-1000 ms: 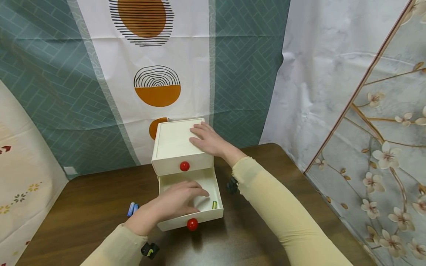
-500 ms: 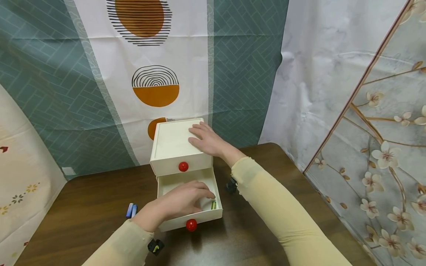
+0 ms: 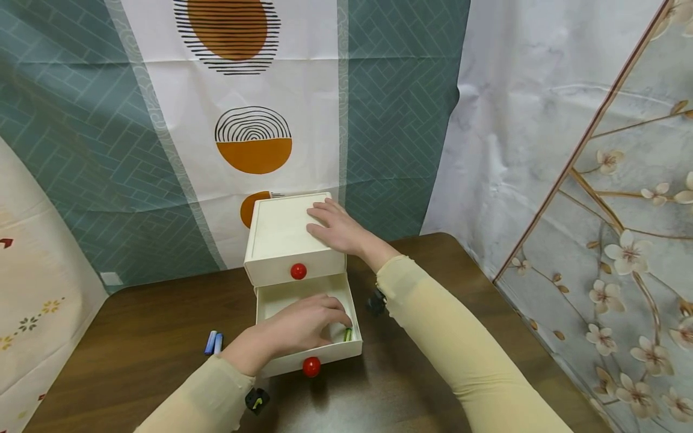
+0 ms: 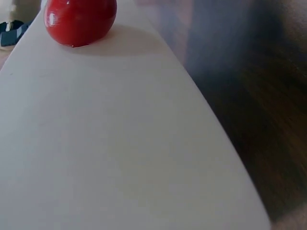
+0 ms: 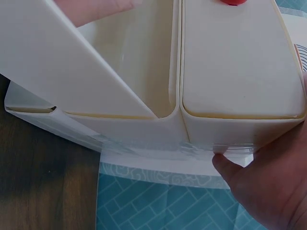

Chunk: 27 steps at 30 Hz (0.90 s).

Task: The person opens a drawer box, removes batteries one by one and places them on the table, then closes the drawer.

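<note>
A small white drawer cabinet [image 3: 287, 225] with red ball knobs stands on the table. Its lower drawer [image 3: 295, 359] is pulled out, and the upper one is closed. My left hand [image 3: 298, 328] reaches into the lower drawer, fingers bent loosely downward. One fingertip meets a small green battery [image 3: 348, 334] in the drawer's front right corner; the thumb lies apart from it. Across the cabinet's top right edge rests my right hand [image 3: 338, 227], fingers spread. In the right wrist view its thumb [image 5: 225, 167] touches the cabinet's side. The left wrist view shows the drawer front and its red knob [image 4: 80, 19].
Two blue batteries [image 3: 214, 342] lie on the dark wooden table [image 3: 157, 325], left of the drawer. Behind the cabinet hangs a patterned cloth [image 3: 400, 120]. A floral curtain [image 3: 622, 288] borders the table on the right.
My left hand has moved slightly right inside the drawer, and its fingertip has come down onto the green battery. The right hand stays on the cabinet.
</note>
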Available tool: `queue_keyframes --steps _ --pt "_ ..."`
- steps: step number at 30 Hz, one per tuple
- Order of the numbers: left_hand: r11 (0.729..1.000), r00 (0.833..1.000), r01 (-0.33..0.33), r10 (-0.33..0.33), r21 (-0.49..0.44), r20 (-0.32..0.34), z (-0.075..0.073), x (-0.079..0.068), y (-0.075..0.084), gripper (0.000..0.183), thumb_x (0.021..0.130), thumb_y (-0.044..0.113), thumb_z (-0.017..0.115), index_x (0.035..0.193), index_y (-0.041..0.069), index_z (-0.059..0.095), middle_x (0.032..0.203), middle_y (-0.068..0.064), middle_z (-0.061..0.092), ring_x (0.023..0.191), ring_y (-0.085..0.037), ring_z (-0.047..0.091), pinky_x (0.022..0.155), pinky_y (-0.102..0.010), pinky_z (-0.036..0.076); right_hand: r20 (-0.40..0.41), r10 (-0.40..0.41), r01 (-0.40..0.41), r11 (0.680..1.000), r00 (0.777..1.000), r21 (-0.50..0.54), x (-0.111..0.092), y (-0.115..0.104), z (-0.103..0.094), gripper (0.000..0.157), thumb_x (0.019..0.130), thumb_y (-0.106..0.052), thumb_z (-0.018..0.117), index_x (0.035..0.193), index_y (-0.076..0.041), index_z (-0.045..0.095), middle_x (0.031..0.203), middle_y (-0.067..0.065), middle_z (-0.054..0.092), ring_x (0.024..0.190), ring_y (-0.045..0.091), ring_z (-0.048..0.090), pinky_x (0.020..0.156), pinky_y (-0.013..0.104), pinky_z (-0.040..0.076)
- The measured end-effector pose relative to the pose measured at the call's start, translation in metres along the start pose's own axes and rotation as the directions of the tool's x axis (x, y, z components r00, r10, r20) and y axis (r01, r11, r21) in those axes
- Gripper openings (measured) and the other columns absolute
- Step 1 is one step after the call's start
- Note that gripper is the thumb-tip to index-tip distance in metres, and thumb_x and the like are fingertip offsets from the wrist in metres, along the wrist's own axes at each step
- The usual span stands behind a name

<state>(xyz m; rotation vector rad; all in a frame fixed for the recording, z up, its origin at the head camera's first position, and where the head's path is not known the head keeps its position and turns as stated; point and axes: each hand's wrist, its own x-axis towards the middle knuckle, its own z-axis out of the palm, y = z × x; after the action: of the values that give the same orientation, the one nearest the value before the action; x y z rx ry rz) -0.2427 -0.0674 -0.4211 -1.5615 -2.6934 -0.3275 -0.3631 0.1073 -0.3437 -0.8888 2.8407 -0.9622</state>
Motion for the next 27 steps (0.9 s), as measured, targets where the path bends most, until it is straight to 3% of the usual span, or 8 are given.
queue_keyframes --steps 4,18,27 --pt "0.999 0.999 -0.033 0.033 0.030 -0.015 0.0004 0.0016 0.0011 0.037 0.085 0.006 0.092 0.119 0.015 0.082 0.117 0.003 0.073 0.112 -0.018 0.065 0.102 -0.034 0.055 -0.002 0.002 -0.002 1.000 1.000 0.000 -0.0002 0.0003 0.0000 0.060 0.118 -0.043 0.045 0.171 -0.014 0.042 0.181 0.004 0.028 0.170 0.021 0.001 0.135 0.044 0.009" --pt "0.991 0.999 -0.050 0.052 0.123 -0.009 -0.0012 0.0044 0.0040 0.036 0.087 0.013 0.093 0.120 0.021 0.082 0.117 0.004 0.071 0.111 -0.019 0.065 0.103 -0.036 0.055 -0.003 0.005 -0.005 1.000 1.000 -0.002 -0.0004 -0.0005 0.0005 0.060 0.118 -0.042 0.046 0.171 -0.014 0.042 0.181 0.005 0.027 0.170 0.021 0.001 0.135 0.046 0.009" --pt "0.986 0.996 -0.078 0.083 0.150 -0.023 0.0005 0.0056 0.0024 0.022 0.088 0.016 0.094 0.103 0.023 0.080 0.110 0.003 0.070 0.104 -0.018 0.065 0.099 -0.034 0.056 -0.004 0.005 -0.005 1.000 1.000 0.004 -0.0017 -0.0014 0.0000 0.060 0.118 -0.042 0.046 0.171 -0.014 0.042 0.181 0.005 0.027 0.170 0.021 0.001 0.135 0.047 0.009"
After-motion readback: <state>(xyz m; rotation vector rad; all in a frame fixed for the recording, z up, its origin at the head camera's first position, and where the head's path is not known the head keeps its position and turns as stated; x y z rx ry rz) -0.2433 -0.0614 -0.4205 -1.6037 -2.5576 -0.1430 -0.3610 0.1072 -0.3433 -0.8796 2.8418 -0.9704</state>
